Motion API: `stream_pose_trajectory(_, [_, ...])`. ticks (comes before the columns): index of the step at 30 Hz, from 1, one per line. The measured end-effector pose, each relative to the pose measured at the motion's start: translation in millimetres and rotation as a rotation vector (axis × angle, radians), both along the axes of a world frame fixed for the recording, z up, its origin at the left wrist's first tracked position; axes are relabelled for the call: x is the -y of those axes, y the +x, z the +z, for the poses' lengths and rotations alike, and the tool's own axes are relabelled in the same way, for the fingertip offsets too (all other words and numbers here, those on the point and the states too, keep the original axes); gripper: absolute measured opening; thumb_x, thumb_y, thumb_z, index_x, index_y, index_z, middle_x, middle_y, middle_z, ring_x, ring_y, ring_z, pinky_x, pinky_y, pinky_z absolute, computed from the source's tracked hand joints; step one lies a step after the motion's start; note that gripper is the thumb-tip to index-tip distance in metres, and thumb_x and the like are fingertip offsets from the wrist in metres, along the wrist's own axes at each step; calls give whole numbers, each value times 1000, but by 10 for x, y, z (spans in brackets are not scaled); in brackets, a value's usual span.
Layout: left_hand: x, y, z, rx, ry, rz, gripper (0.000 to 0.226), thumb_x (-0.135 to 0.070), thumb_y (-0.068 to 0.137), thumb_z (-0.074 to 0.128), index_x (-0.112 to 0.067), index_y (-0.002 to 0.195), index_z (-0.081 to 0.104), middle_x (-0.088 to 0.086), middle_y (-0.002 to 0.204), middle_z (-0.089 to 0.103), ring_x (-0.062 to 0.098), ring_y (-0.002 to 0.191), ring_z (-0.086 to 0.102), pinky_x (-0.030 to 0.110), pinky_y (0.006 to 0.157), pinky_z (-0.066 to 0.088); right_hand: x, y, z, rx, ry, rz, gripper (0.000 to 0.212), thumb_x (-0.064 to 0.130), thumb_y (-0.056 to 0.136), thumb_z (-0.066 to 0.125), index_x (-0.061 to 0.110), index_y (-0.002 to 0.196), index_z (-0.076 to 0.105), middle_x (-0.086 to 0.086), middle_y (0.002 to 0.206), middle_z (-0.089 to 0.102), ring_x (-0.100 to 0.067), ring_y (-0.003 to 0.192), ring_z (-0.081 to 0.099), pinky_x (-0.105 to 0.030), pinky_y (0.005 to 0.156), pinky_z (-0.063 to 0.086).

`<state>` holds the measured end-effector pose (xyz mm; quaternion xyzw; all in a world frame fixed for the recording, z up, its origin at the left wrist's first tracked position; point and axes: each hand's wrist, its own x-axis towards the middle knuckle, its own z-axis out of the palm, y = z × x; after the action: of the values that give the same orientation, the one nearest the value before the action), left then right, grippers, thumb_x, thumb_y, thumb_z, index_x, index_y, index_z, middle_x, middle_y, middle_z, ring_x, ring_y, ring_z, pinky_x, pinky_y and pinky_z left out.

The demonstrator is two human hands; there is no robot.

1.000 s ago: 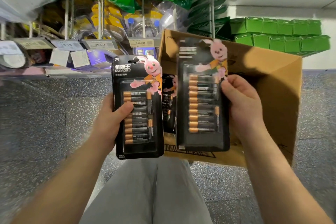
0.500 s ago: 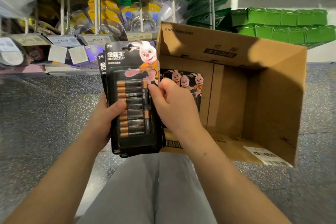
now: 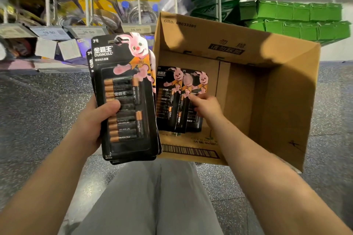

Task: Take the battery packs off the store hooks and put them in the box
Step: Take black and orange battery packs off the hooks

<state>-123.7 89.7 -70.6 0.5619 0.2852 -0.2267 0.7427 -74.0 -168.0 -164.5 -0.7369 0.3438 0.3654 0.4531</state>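
Several Duracell battery packs sit clamped in the left hand at nine o'clock; the right hand, fingers curled, touches packs in the cardboard box and should square them flat.

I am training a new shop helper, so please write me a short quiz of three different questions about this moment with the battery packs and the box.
1. True or false: the left hand holds only one battery pack.
2. Where is the right hand? A) on a store hook, B) inside the cardboard box, C) on the floor.
3. Fill in: the packs in the box lean against its ____ wall.

Key
1. False: the stack of packs shows further card edges behind the front one.
2. B: it reaches to the packs already inside.
3. Left.
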Motion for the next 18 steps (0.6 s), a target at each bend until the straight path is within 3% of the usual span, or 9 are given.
stream_pose_trajectory(2, [10,5,10,5,0,-4,107,-63,11,91,-19,103,58,-7,73,74,11,63,72,25,51,57,-179,-16,-76,36,-2,112,39,38,91,63,14,122,58,-4,121,63,-20,107,61,-40,92,52])
stream_pose_trajectory(5, [-2,0,5,6,5,-11,107,-63,13,91,-19,105,58,-6,75,74,12,65,72,26,53,57,-414,-21,-190,55,-49,86,45,33,89,67,12,127,56,-5,122,62,-23,109,61,-44,94,53])
stream_pose_trajectory(10, [-9,0,12,6,10,-15,106,-63,13,91,-20,105,57,-6,76,74,12,66,72,26,53,57,-590,-66,-305,104,-114,148,47,33,88,68,7,125,53,-7,117,62,-23,108,60,-29,83,47])
stream_pose_trajectory(14, [-14,-5,-2,14,18,-20,107,-63,16,92,-19,106,57,-6,78,75,13,67,72,27,53,57,-611,-91,-305,220,-244,37,43,28,85,71,11,122,56,-6,120,59,-22,111,59,-33,88,50])
stream_pose_trajectory(18, [-25,-3,-22,7,13,-15,112,-63,18,92,-15,112,56,-4,79,75,14,67,72,28,53,57,-629,-49,-326,169,-163,26,44,25,86,71,11,124,55,-6,121,60,-22,111,58,-28,85,48])
